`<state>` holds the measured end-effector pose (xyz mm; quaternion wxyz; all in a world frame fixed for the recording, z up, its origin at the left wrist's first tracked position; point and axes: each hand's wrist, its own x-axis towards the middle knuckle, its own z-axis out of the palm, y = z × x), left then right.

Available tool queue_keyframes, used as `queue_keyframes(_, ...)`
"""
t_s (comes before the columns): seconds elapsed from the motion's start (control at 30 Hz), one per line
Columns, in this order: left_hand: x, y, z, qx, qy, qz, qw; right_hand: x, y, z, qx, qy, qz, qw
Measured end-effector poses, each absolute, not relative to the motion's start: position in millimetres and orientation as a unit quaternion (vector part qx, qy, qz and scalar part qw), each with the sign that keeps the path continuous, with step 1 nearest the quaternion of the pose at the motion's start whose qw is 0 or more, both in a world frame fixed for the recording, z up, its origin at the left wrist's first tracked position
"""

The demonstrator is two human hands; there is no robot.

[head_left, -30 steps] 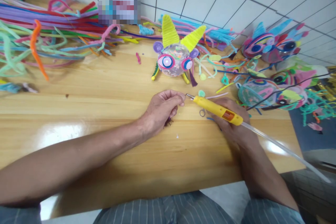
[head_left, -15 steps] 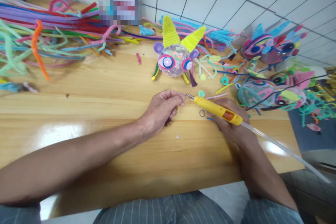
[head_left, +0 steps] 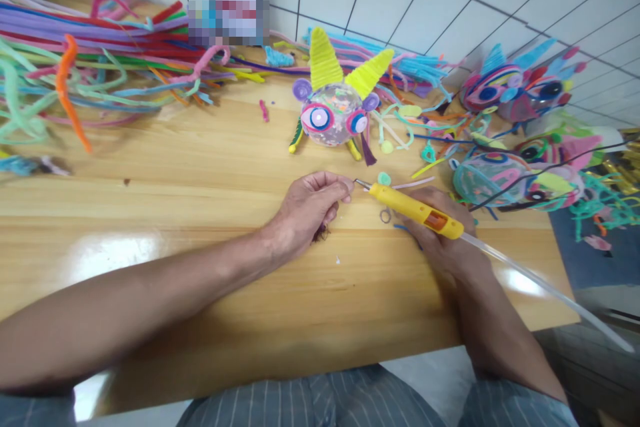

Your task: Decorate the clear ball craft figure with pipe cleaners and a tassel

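Note:
My right hand (head_left: 440, 233) grips a yellow glue gun (head_left: 415, 211) with a clear glue stick trailing out behind it; its metal tip points left. My left hand (head_left: 307, 213) rests on the wooden table (head_left: 200, 213), fingers pinched around a small piece right at the gun's tip; the piece is too small to name. A dark tuft shows under this hand. Just beyond stands a clear ball creature (head_left: 334, 113) with yellow pipe-cleaner ears, spiral eyes and small legs.
A long heap of coloured pipe cleaners (head_left: 90, 60) covers the far left. More decorated ball creatures (head_left: 515, 90) and loose pipe-cleaner scraps (head_left: 420, 127) crowd the far right. A black cable (head_left: 550, 170) runs across them. The table's right edge drops to the floor.

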<state>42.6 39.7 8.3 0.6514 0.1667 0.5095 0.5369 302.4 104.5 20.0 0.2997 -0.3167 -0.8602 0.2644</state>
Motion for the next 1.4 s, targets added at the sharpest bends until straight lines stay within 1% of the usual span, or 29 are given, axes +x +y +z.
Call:
queue_keyframes(0.43,42.2,39.7,7.7,0.166,0.503,0.543,0.652,299.2,104.8,23.9,-0.326,-0.857,0.269,0.295)
queue_keyframes(0.67,42.5,40.0,9.0,0.165,0.506,0.538,0.654,299.4,102.1,22.8,-0.327,-0.871,0.222,0.291)
queue_keyframes(0.83,42.3,40.2,11.7,0.159,0.508,0.534,0.657,299.5,101.7,22.7,-0.337,-0.87,0.211,0.293)
queue_keyframes(1.03,41.6,38.8,10.7,0.144,0.495,0.514,0.686,306.7,106.9,19.3,-0.337,-0.846,0.271,0.312)
queue_keyframes(1.13,40.5,39.0,12.1,0.144,0.479,0.522,0.691,312.0,107.6,22.2,-0.361,-0.82,0.291,0.337)
queue_keyframes(1.2,39.7,38.7,12.8,0.149,0.479,0.522,0.69,315.7,107.7,29.9,-0.379,-0.792,0.301,0.372)
queue_keyframes(1.33,39.5,37.9,11.8,0.165,0.505,0.512,0.675,330.1,110.8,63.3,-0.401,-0.715,0.345,0.457)
queue_keyframes(1.4,40.3,38.4,11.0,0.172,0.509,0.52,0.664,347.3,114.1,82.5,-0.409,-0.684,0.332,0.505)
